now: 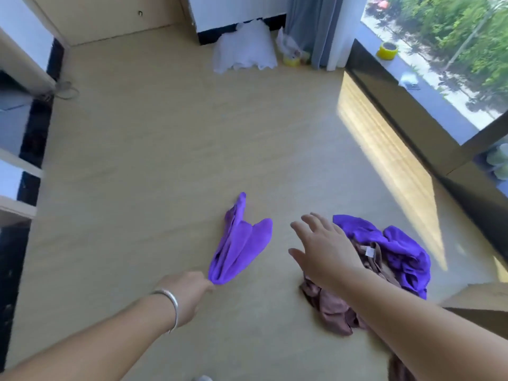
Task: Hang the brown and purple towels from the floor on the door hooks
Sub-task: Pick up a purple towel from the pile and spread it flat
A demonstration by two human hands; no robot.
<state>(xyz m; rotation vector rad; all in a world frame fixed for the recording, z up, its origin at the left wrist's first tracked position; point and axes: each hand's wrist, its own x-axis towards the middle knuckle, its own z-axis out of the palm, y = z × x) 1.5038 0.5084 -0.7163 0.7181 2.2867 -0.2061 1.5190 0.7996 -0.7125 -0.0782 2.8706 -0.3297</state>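
**Daylight flooding in, edges bending**

Bright daylight is pouring through the window (450, 59) at two o'clock, laying a sunlit band across the floor (165, 149) at three o'clock. Motion blur is softening everything; wide-angle distortion is curving the edges.

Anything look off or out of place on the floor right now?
Yes. A purple towel and a brown towel lie crumpled together in a heap on the floor, under the open right hand. The left hand grips another purple towel by one end. A white cloth lies bunched against the far wall.
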